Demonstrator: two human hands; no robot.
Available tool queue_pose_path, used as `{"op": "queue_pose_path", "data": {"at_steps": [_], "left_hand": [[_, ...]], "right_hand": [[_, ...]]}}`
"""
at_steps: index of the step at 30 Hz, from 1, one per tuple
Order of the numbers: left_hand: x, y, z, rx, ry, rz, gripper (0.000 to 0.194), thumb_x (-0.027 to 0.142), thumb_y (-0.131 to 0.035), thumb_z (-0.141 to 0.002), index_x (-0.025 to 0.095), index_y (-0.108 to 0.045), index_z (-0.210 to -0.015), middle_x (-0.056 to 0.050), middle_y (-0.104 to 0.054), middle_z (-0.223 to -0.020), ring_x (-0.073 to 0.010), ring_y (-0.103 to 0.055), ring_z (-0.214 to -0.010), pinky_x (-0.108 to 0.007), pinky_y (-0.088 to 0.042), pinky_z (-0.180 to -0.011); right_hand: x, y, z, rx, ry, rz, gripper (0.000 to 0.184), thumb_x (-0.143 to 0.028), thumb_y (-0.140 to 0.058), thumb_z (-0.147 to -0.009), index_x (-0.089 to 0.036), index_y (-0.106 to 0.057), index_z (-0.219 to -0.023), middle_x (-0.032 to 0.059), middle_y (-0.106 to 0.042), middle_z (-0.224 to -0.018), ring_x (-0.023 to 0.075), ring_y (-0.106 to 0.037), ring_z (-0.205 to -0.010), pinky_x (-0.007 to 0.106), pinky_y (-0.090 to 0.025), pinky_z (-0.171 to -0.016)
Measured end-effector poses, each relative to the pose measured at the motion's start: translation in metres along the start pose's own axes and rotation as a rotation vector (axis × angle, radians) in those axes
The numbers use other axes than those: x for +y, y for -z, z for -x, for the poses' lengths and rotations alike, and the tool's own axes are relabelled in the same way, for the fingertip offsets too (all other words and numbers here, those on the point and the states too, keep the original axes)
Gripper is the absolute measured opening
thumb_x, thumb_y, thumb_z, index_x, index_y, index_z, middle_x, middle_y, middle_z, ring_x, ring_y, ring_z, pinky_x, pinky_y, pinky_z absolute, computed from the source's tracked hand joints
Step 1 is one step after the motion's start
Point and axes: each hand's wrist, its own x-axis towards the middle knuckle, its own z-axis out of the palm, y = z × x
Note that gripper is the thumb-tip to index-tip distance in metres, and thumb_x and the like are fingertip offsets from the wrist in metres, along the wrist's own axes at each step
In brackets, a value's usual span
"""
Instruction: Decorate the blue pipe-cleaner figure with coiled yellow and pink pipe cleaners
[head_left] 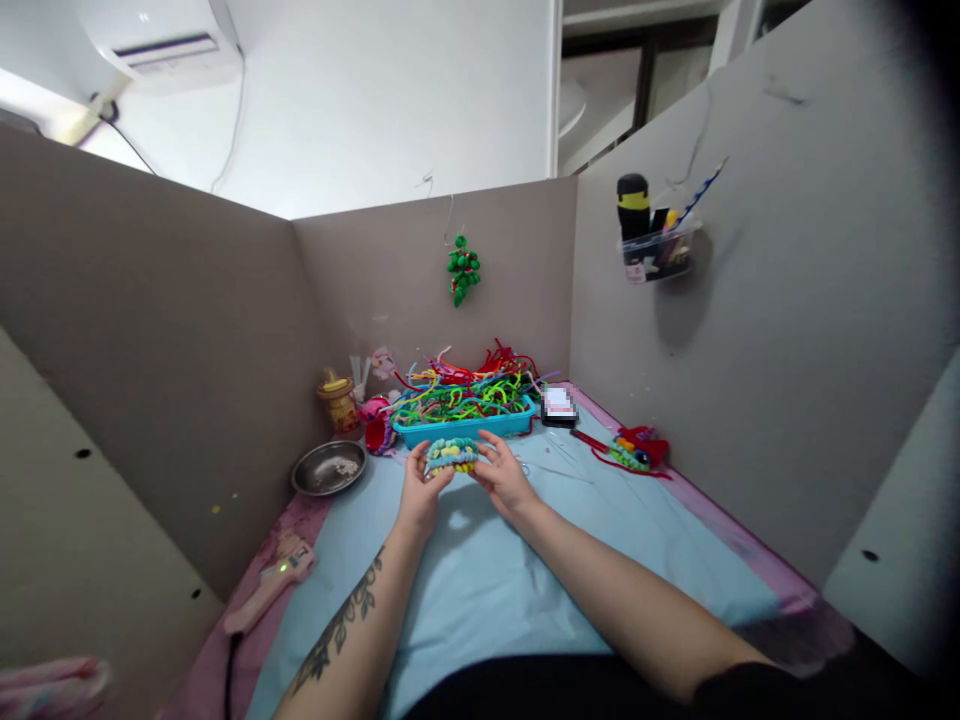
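Between my two hands is a small fuzzy piece of coiled blue, teal and yellow pipe cleaners, held just above the blue table cover. My left hand grips its left end, thumb below and fingers behind. The right end is pinched by my right hand, with the index finger raised along its upper edge. Just beyond my hands sits a turquoise tray heaped with loose pipe cleaners in green, red and other colours.
A metal bowl with small white bits and a pink glue gun lie left. A phone and a red and green pipe-cleaner piece are right. Grey panels enclose the table. A caddy hangs on the right panel.
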Motion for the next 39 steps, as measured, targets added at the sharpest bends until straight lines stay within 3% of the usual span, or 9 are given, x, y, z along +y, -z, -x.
{"op": "queue_pose_path", "data": {"at_steps": [10, 20, 24, 30, 35, 39], "left_hand": [[0.002, 0.0, 0.0, 0.013, 0.028, 0.006, 0.065, 0.026, -0.077, -0.062, 0.024, -0.046, -0.119, -0.008, -0.055, -0.116, -0.0233, -0.055, -0.108, -0.036, -0.041, -0.092], [0.002, -0.001, 0.003, -0.015, -0.002, -0.078, 0.062, 0.025, -0.074, -0.065, 0.024, -0.046, -0.12, -0.008, -0.055, -0.116, -0.0223, -0.056, -0.104, -0.036, -0.043, -0.091], [0.004, 0.003, 0.001, -0.069, 0.072, 0.092, 0.064, 0.02, -0.07, -0.067, 0.028, -0.043, -0.124, -0.007, -0.051, -0.124, -0.0218, -0.053, -0.111, -0.035, -0.041, -0.094], [0.007, 0.008, -0.001, -0.093, 0.135, 0.23, 0.068, 0.009, -0.067, -0.061, 0.027, -0.044, -0.123, -0.006, -0.053, -0.123, -0.0186, -0.057, -0.105, -0.033, -0.042, -0.092], [0.007, 0.009, -0.003, -0.037, 0.193, 0.216, 0.07, 0.004, -0.064, -0.056, 0.023, -0.044, -0.12, -0.008, -0.053, -0.123, -0.0176, -0.059, -0.099, -0.03, -0.047, -0.085], [0.0, 0.018, -0.008, 0.017, 0.327, 0.028, 0.077, -0.002, -0.059, -0.05, 0.022, -0.042, -0.121, -0.012, -0.049, -0.128, -0.0174, -0.061, -0.091, -0.024, -0.05, -0.07]], "right_hand": [[-0.001, 0.002, -0.001, -0.034, -0.001, -0.019, 0.064, -0.013, -0.075, -0.052, -0.03, -0.052, -0.11, 0.0023, -0.056, -0.11, 0.0168, -0.059, -0.091, 0.033, -0.048, -0.081], [0.002, 0.001, -0.001, 0.009, 0.025, 0.035, 0.068, -0.013, -0.077, -0.049, -0.029, -0.051, -0.11, 0.0017, -0.057, -0.107, 0.0159, -0.059, -0.087, 0.032, -0.047, -0.081], [0.0, 0.004, -0.002, -0.005, 0.011, -0.03, 0.065, -0.011, -0.074, -0.051, -0.03, -0.052, -0.11, 0.0013, -0.057, -0.108, 0.0167, -0.059, -0.091, 0.033, -0.047, -0.083], [-0.005, 0.004, -0.001, -0.039, -0.031, -0.111, 0.063, -0.006, -0.065, -0.051, -0.029, -0.053, -0.109, 0.0005, -0.057, -0.108, 0.0163, -0.059, -0.092, 0.032, -0.046, -0.082], [-0.001, 0.01, -0.008, -0.028, -0.096, -0.031, 0.065, -0.001, -0.058, -0.047, -0.028, -0.053, -0.107, 0.0012, -0.058, -0.108, 0.0175, -0.059, -0.091, 0.03, -0.048, -0.076], [0.005, 0.023, -0.016, -0.042, -0.23, 0.157, 0.066, 0.0, -0.053, -0.043, -0.024, -0.055, -0.104, 0.0037, -0.058, -0.109, 0.0188, -0.061, -0.086, 0.028, -0.048, -0.068]]}}
